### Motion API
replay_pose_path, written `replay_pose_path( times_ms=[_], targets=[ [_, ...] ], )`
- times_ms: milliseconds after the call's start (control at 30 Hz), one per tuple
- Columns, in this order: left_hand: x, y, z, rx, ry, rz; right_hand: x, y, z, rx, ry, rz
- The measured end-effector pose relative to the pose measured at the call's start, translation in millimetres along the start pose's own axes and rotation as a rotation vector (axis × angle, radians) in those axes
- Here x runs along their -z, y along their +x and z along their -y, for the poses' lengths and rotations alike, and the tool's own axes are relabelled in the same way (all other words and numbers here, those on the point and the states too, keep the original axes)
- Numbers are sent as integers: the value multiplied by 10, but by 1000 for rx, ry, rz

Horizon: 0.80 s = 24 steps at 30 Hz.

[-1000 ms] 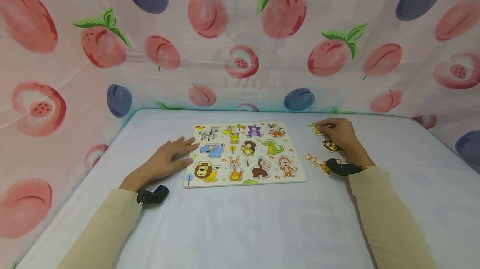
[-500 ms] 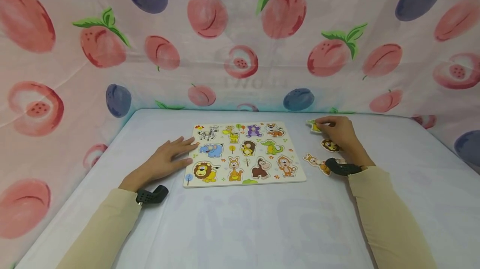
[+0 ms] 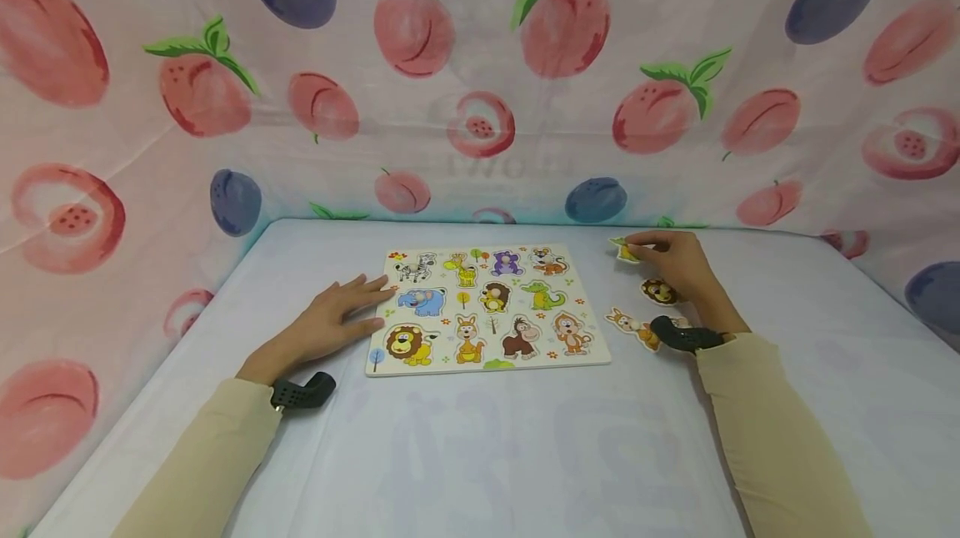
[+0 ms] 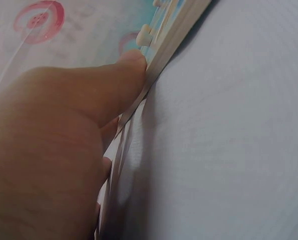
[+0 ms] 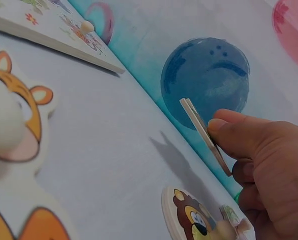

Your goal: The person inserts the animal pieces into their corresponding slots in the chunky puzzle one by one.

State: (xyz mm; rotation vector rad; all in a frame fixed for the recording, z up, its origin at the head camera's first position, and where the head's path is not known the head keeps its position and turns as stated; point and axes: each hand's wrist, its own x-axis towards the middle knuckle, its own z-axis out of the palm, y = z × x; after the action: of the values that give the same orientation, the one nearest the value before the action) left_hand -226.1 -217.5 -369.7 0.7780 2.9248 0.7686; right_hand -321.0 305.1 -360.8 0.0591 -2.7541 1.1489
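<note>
Green-and-yellow puzzle piece (image 3: 623, 251), pinched by the right hand (image 3: 678, 263), could drop near the lion piece (image 3: 659, 291) below that hand if the grip slackens, the left hand (image 3: 333, 317) spread against the board (image 3: 517, 306).

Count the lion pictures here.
2: a lion at the near left of the puzzle board, and the loose lion piece by the right hand. Others may be hidden behind it.

Head view, right of centre: right hand (image 3: 678, 263) partly hides green-and-yellow piece (image 3: 624, 251). Right wrist view: lion piece (image 5: 190, 216) cut off at bottom edge; puzzle board (image 5: 48, 30), upper left.
</note>
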Motion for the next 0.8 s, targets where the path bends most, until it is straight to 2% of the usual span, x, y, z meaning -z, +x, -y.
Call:
replay_pose_path(
  times_ms=[167,400,667,800],
  targets=[
    [-5,-3,9,0,3,-2,-1,-3,39,54,10,14],
    [-15,8,11,1,6,1,12,-14,124,67,35,53],
    [-16,7,13,-7,14,-6,12,-24,253,114,11,115],
    [-17,9,12,-14,17,-7,3,-29,300,108,31,142]
  ],
)
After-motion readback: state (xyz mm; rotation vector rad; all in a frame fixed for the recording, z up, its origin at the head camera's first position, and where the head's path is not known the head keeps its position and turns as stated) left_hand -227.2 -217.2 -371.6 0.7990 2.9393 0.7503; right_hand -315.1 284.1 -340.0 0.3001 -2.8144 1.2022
